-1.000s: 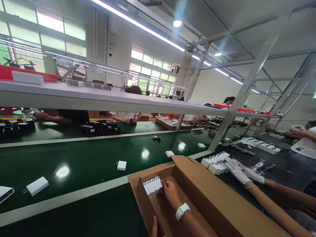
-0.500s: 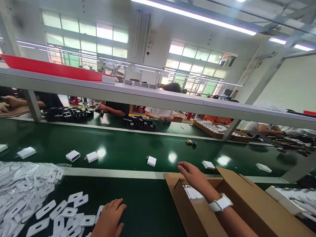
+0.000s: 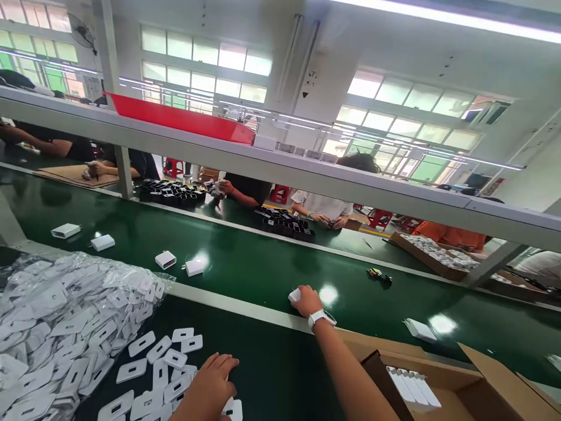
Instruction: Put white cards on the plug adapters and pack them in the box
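Observation:
My right hand (image 3: 308,301), a white watch on its wrist, reaches over the green belt (image 3: 245,257) with its fingers closed around a white charger (image 3: 294,296). Lower down, my left hand (image 3: 213,380) is over the dark tabletop with fingers loosely stretched and apart, beside loose white cover plates (image 3: 160,374) that have rectangular slots. One white plate (image 3: 235,410) shows by its thumb; no firm hold on it is visible. A cardboard box (image 3: 456,374) stands to the right of my right forearm, with a row of white chargers (image 3: 414,387) inside.
A clear bag heaped with white plates (image 3: 74,321) fills the left side. More white chargers (image 3: 194,267) lie spaced along the belt, with a small yellow-black item (image 3: 379,276) near its far edge. A raised shelf (image 3: 302,169) crosses ahead; people work behind it.
My right hand has left the space above the box and closed on a charger on the belt. The view has swung left; my left hand is closer to the loose plates.

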A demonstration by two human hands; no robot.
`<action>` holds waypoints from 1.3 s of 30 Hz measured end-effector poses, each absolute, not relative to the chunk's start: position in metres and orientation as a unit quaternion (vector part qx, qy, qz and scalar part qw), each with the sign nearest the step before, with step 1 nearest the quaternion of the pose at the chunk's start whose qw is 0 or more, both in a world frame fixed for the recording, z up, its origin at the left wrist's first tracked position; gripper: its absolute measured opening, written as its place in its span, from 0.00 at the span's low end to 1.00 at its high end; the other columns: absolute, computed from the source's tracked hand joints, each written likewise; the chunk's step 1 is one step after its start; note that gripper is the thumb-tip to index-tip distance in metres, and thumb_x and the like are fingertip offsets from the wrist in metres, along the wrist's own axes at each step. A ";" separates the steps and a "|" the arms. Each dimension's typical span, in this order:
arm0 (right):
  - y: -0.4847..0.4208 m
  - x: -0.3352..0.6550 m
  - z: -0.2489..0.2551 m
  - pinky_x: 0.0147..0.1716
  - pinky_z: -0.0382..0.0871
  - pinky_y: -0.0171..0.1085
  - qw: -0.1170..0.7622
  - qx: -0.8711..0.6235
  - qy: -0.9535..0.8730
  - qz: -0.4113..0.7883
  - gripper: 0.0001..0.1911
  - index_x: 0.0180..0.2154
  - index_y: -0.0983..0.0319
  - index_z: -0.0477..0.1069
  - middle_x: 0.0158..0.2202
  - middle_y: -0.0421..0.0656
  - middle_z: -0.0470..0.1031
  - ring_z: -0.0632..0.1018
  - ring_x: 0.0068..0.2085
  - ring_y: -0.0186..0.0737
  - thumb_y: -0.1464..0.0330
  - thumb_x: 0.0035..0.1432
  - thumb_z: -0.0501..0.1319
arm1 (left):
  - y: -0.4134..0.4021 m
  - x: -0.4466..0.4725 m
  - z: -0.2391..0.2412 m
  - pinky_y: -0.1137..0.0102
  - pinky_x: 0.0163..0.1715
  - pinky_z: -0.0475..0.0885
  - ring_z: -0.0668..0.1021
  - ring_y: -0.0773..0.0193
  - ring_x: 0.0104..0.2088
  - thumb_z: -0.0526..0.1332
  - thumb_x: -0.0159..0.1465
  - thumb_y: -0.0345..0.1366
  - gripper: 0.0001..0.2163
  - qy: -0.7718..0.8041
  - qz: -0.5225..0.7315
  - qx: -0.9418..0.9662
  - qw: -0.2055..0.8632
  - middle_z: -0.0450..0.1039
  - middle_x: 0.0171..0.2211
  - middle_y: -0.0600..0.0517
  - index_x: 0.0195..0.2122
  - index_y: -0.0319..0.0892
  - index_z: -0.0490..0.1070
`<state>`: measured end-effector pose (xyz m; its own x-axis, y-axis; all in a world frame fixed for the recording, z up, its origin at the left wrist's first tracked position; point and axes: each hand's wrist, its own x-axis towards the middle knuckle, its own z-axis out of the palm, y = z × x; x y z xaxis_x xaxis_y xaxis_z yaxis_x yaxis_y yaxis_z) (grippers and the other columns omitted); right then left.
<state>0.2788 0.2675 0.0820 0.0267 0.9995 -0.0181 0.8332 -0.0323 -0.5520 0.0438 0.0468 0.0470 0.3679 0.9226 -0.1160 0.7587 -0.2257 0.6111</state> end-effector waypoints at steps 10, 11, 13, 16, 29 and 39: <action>0.115 0.245 0.054 0.41 0.74 0.44 0.469 -0.501 -0.592 0.422 0.29 0.45 0.60 0.61 0.41 0.48 0.76 0.78 0.42 0.48 0.54 0.45 0.66 | 0.036 0.045 0.051 0.60 0.47 0.67 0.74 0.50 0.45 0.60 0.45 0.21 0.19 0.587 0.219 0.673 0.393 0.73 0.44 0.44 0.38 0.41 0.78; 0.102 0.243 0.048 0.40 0.75 0.44 0.478 -0.495 -0.580 0.435 0.29 0.45 0.60 0.61 0.41 0.49 0.76 0.78 0.41 0.49 0.54 0.45 0.66 | 0.037 0.044 0.050 0.60 0.47 0.67 0.75 0.51 0.44 0.61 0.44 0.21 0.19 0.589 0.240 0.652 0.414 0.73 0.43 0.45 0.37 0.40 0.78; 0.084 0.242 0.038 0.40 0.75 0.44 0.495 -0.480 -0.559 0.461 0.28 0.45 0.59 0.61 0.42 0.49 0.75 0.78 0.42 0.49 0.56 0.45 0.67 | 0.042 0.041 0.048 0.59 0.48 0.67 0.75 0.50 0.43 0.62 0.44 0.23 0.18 0.588 0.294 0.602 0.453 0.73 0.42 0.45 0.37 0.39 0.78; 0.072 0.240 0.033 0.44 0.74 0.42 0.497 -0.412 -0.572 0.506 0.26 0.46 0.56 0.61 0.47 0.48 0.72 0.77 0.46 0.46 0.61 0.48 0.68 | 0.048 0.037 0.047 0.61 0.51 0.66 0.74 0.50 0.48 0.64 0.50 0.35 0.20 0.560 0.396 0.509 0.521 0.72 0.48 0.42 0.46 0.36 0.75; 0.050 0.223 0.050 0.50 0.72 0.39 0.424 -0.309 -0.677 0.516 0.28 0.48 0.52 0.63 0.51 0.45 0.71 0.75 0.52 0.42 0.75 0.47 0.66 | 0.041 0.044 0.055 0.71 0.33 0.71 0.76 0.63 0.30 0.74 0.40 0.53 0.27 0.410 0.481 0.297 0.716 0.79 0.27 0.45 0.34 0.34 0.81; 0.051 0.226 0.039 0.50 0.73 0.36 0.423 -0.353 -0.771 0.319 0.26 0.51 0.51 0.61 0.52 0.43 0.74 0.77 0.52 0.43 0.74 0.52 0.63 | 0.032 0.061 0.059 0.66 0.40 0.72 0.77 0.56 0.34 0.73 0.44 0.39 0.16 0.475 0.528 0.385 0.589 0.79 0.30 0.50 0.34 0.38 0.80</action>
